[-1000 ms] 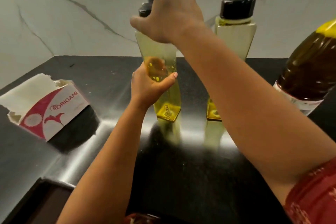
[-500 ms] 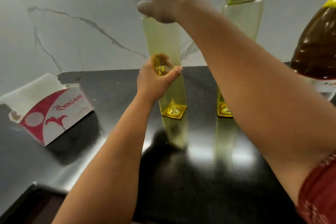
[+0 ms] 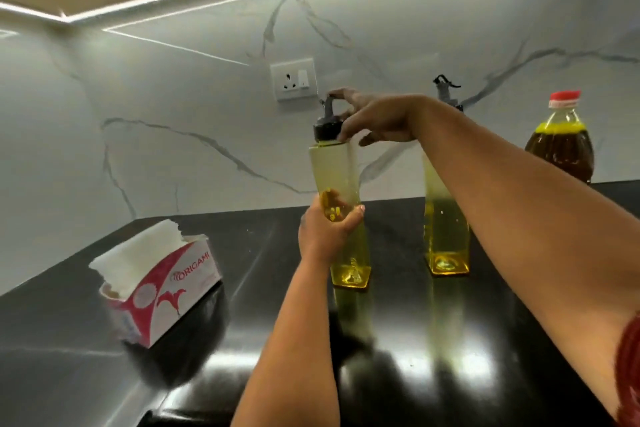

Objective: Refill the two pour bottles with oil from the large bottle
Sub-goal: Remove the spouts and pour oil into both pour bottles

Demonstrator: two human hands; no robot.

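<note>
On the black counter [image 3: 242, 340] close to me, the left hand [image 3: 323, 232] wraps its fingers and thumb round the middle of the near pour bottle [image 3: 337, 180], which stands upright with a little yellow oil at its base; off to the left sits a red and white tissue box [image 3: 162, 284]; higher up, the right hand [image 3: 375, 118] curls round that bottle's black spout cap [image 3: 327, 125]; the second pour bottle [image 3: 445, 236] stands just beside, partly behind the right arm; farther right, by the marble wall [image 3: 156, 135] with its socket [image 3: 293, 79], stands the large bottle [image 3: 561, 146], red-capped.
</note>
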